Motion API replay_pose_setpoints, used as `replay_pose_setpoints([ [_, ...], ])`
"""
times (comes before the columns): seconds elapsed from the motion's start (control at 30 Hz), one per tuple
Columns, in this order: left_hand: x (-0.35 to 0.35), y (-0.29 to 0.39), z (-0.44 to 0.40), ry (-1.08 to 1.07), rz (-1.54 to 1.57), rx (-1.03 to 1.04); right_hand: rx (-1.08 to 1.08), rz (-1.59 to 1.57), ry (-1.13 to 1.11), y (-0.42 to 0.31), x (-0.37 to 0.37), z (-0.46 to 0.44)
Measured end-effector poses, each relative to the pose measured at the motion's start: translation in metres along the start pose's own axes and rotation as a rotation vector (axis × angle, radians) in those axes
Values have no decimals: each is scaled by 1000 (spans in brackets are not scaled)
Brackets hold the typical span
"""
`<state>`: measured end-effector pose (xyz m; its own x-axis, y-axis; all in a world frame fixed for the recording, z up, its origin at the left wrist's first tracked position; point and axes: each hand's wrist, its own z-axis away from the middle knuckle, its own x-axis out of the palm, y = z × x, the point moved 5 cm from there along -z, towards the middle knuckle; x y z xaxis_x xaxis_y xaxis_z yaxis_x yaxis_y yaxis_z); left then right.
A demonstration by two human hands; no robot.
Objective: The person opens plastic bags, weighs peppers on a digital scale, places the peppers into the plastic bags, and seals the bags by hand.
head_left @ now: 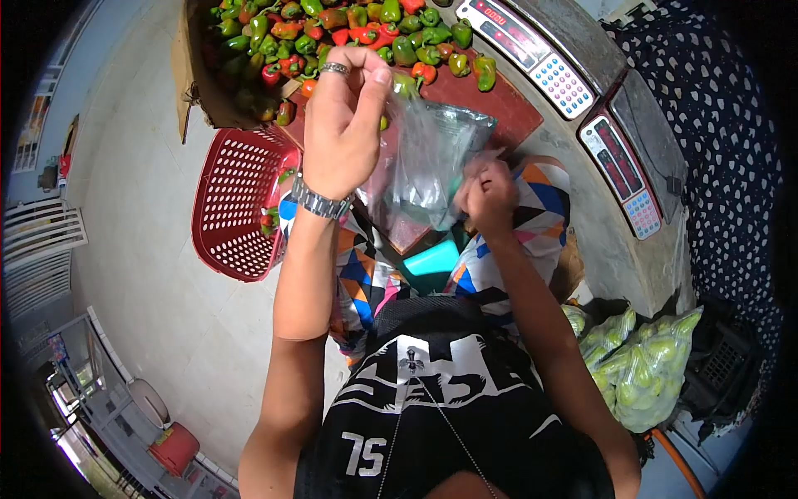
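Note:
A clear plastic bag (420, 158) is stretched between my two hands, above my lap. My left hand (342, 129), with a ring and a metal watch, is closed at the bag's upper left edge; its fingertips are partly hidden. At the bag's right side my right hand (489, 193) is closed, with bunched plastic showing around the fingers. Just beyond the left hand lies a heap of green and red peppers (357, 33), spread over a dark red board (503, 108).
A red perforated basket (237, 200) with a few peppers stands at left, beside a torn cardboard box (195, 83). Two digital scales (565, 87) line the right. Bagged green vegetables (648, 366) sit at lower right. A turquoise container (432, 264) is between my legs.

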<state>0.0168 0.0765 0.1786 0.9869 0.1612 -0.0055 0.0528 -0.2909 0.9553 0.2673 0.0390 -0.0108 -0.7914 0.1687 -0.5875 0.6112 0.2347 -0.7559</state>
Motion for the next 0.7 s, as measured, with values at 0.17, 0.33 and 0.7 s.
replay_pose_setpoints([
  [0.17,-13,-31,-9,-31,-154,-162,334,-992,-142,-48,-13,-8],
  [0.33,-30,-75,-8,-42,-192,-250,455,-1242,-652,-64,17,-10],
  [0.7,-41,-103,3,-248,-136,-460,92,-458,-233,-129,58,-16],
])
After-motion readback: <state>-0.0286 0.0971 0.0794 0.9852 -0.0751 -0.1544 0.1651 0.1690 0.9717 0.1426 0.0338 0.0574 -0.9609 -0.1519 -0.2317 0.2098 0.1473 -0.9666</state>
